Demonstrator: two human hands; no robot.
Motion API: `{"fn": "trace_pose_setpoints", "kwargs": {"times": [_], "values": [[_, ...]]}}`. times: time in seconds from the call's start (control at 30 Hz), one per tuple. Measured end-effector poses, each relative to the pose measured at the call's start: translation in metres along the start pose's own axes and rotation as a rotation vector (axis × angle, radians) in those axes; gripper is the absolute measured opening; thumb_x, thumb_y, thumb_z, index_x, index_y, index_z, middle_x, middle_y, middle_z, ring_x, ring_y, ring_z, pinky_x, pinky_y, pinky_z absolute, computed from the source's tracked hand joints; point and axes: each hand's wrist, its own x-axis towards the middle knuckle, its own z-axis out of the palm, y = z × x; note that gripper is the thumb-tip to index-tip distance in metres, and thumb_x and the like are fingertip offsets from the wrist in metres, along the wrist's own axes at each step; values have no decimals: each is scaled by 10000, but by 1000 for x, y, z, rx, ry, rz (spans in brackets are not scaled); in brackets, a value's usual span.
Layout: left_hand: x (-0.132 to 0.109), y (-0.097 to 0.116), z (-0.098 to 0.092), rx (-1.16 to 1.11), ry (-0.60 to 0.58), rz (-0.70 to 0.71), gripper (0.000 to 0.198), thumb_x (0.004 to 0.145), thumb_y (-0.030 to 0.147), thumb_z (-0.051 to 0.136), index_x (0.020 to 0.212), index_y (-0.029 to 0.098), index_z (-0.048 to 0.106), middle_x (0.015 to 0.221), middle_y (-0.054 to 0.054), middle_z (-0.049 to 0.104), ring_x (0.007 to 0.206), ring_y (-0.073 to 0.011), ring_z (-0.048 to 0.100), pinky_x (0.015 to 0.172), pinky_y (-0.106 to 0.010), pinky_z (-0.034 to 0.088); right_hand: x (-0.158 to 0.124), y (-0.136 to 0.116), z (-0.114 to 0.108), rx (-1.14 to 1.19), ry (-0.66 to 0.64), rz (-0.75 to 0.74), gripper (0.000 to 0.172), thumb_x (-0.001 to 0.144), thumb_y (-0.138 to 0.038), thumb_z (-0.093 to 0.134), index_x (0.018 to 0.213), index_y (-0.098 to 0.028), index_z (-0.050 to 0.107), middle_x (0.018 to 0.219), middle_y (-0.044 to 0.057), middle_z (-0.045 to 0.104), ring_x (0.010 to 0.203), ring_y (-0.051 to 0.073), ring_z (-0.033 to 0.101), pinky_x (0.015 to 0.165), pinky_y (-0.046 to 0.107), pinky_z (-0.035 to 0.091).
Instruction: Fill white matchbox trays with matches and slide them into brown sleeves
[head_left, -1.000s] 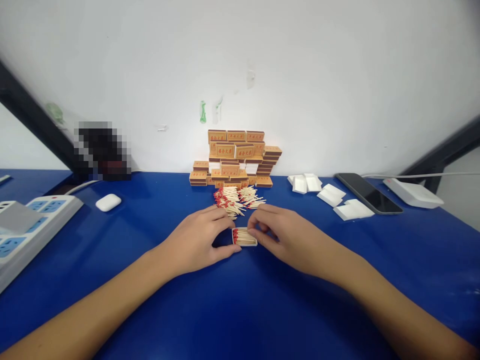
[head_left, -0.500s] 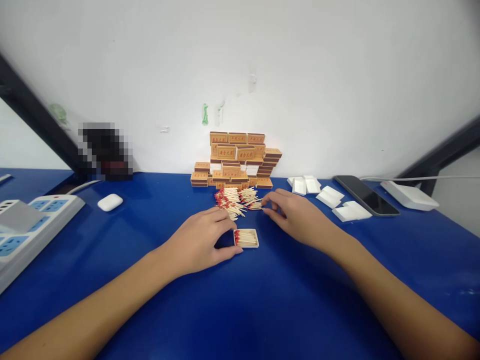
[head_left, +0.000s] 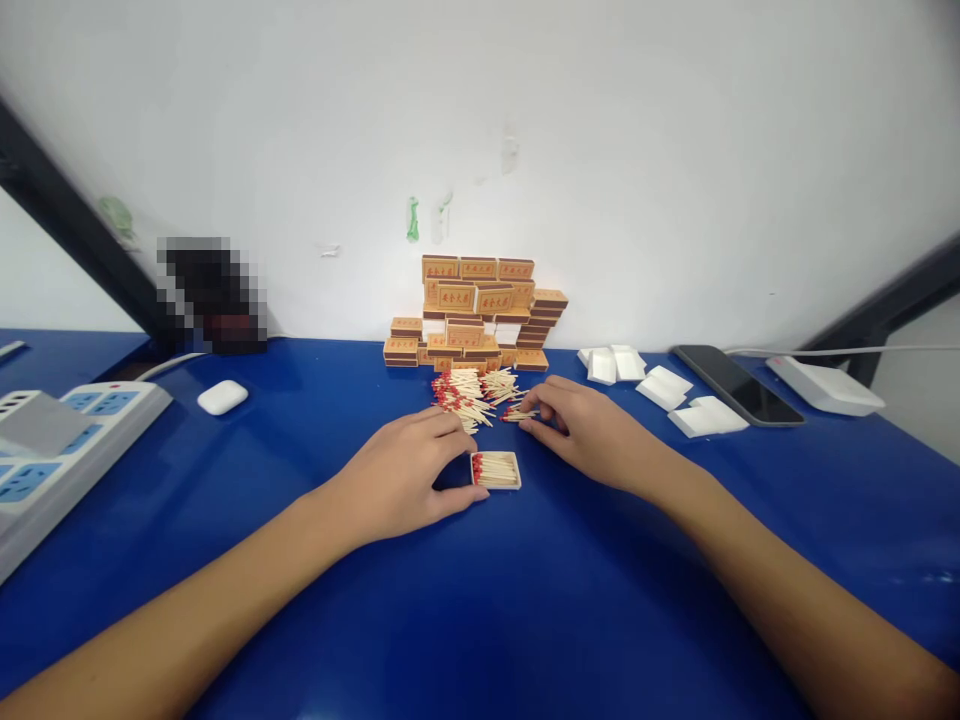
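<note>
The blue table fills the lower frame; being smooth, it would probably let light things skid if nudged. At upper centre stands the stack of matchboxes, some tiers set unevenly; a knock from a knuckle reaching too far could topple it onto the pile.

At centre-left, the left hand has thumb and fingers spread across the tray's left end, apparently bracing it from both sides. A hard squeeze could buckle the thin walls; a slack one could let the tray slide. Right of centre, the right hand has thumb and fingertips close together at some loose matches; whether they are pinched, I cannot tell. A hasty pull there could scatter the pile.

The tray sits at frame centre, matches inside with heads leftward. Tipping would spill them; crooked additions could jam.
</note>
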Motion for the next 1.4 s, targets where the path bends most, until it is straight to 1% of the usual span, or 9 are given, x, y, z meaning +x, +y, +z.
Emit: {"fn": "trace_pose_setpoints", "kwargs": {"times": [0.13,0.37,0.5,0.8,0.93,1.07,1.17,1.23,1.4], "values": [[1,0,0,-9,-1,-4,298,954,457,704,1063,180,713,1027,-57,699,1018,-247,651,888,-398,547,0,-1,0,8,-1,-26,133,1025,-285,577,933,-197,617,947,53,610,766,179,566,679,301,408],[1,0,-1,-3,2,1,282,954,449,706,1042,181,713,1012,-58,701,1002,-248,652,870,-391,545,-4,0,-10,23,-102,24,145,1017,-260,580,882,-208,593,958,47,632,763,168,573,676,292,406],[1,1,-1,-8,7,6,285,954,444,708,1058,179,712,1018,-61,703,1012,-250,654,884,-389,544,-4,-2,-12,11,-120,28,154,1018,-274,569,878,-212,588,966,53,644,767,173,581,671,292,402],[1,0,-1,-3,10,7,278,957,443,701,1050,181,711,1012,-62,704,1007,-252,657,871,-390,549,-6,-2,-20,49,-38,4,163,1018,-332,555,911,-214,587,955,58,647,776,179,581,687,311,424],[1,0,-2,-16,9,8,272,955,432,706,1067,185,710,1036,-60,708,1020,-253,659,887,-394,549,-9,-12,-24,158,-73,9,214,1037,-393,545,931,-218,609,938,52,667,773,179,585,674,309,429],[1,0,-3,-10,2,6,274,951,429,714,1042,172,705,1017,-63,706,1003,-256,659,864,-393,550,-11,-27,-27,339,-172,32,240,1045,-432,540,966,-228,636,850,10,669,710,162,565,628,292,424],[1,0,-2,-11,9,12,269,947,427,718,1011,167,697,1013,-60,703,996,-252,655,853,-386,548,-13,-36,-25,416,-235,12,207,1040,-391,560,949,-227,648,862,-2,683,730,154,577,653,283,437],[2,0,-1,-7,14,16,271,951,428,714,1007,164,695,1015,-60,701,993,-251,653,851,-386,547,-14,-40,-21,407,-248,-6,184,1034,-350,569,931,-224,655,861,-4,687,724,149,577,653,278,429],[3,0,-1,-5,7,12,275,956,436,705,1035,173,704,1014,-60,692,1002,-253,646,859,-393,547,-15,-44,-9,330,-162,-77,93,988,-191,609,927,-221,673,862,-5,689,719,140,578,686,271,411]]}}
